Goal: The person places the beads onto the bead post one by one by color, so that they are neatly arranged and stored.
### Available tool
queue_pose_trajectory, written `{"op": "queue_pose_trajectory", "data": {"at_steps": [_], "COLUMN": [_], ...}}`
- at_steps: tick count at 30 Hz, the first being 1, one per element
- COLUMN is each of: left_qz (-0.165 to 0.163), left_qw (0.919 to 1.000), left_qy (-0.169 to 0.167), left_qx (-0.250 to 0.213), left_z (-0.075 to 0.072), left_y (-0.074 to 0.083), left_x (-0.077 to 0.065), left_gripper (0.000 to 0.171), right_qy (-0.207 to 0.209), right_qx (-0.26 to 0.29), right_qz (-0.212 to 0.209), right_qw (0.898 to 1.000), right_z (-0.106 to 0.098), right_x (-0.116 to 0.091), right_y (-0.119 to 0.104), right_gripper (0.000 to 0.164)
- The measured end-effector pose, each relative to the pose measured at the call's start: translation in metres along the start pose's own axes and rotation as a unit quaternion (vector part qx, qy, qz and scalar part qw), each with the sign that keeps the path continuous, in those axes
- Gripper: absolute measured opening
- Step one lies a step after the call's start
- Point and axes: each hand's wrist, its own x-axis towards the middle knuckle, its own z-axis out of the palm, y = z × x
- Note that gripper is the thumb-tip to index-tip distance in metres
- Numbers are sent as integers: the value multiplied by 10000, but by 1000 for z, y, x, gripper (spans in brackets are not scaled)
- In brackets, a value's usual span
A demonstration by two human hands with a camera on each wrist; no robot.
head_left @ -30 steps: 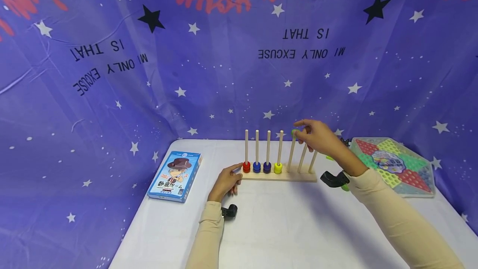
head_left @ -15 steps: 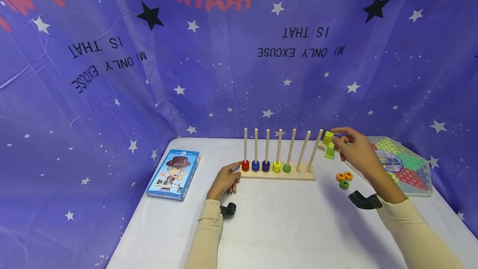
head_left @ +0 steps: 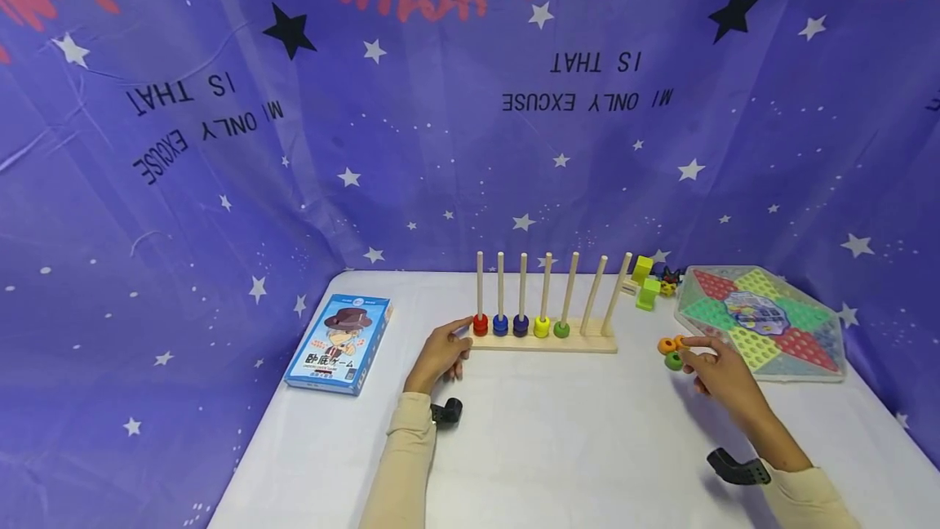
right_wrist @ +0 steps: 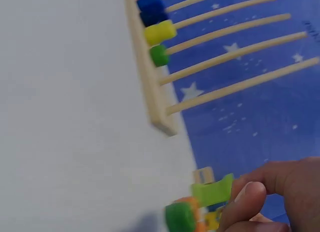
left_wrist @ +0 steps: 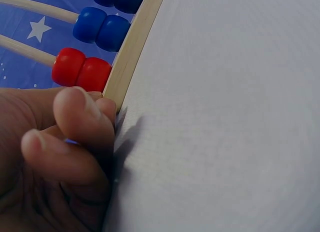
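A wooden peg stand (head_left: 543, 344) bears red beads (head_left: 481, 325), blue beads (head_left: 500, 325), dark blue beads (head_left: 520, 326), yellow beads (head_left: 542, 326) and one green bead (head_left: 561, 330); its two rightmost pegs are bare. My left hand (head_left: 439, 357) holds the left end of the stand's base, thumb and index finger at its corner beside the red beads. To the right of the stand, my right hand (head_left: 723, 374) reaches with parted thumb and index finger to the loose beads: a green bead (head_left: 673, 362) and two orange beads (head_left: 667, 345), one partly hidden behind the fingers.
Light green blocks (head_left: 648, 294) and small dark and yellow figures (head_left: 668, 280) lie behind the loose beads. A hexagonal Chinese checkers board (head_left: 800, 321) is at the right. A blue card game box (head_left: 339, 344) lies at the left. A purple star-patterned cloth (head_left: 441, 145) hangs behind the table.
My right hand has set a green bead on the fifth peg and let go, then moved right and down to the loose beads. My left hand stays at the stand's end.
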Motion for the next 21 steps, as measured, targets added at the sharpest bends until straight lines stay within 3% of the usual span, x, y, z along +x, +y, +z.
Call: {"op": "queue_pose_trajectory", "data": {"at_steps": [7,21], "left_qz": [15,-1], "left_qw": [10000,10000], "left_qy": [46,22], "left_qx": [18,0], "left_z": [-1,0], "left_y": [0,2], "left_x": [0,-1], "left_gripper": [49,48], "right_qy": [6,45], "right_qx": [-96,-28], "right_qz": [531,651], "right_qw": [9985,9979], "right_z": [13,23], "right_x": [11,16], "right_y": [23,26], "right_gripper": [67,62]}}
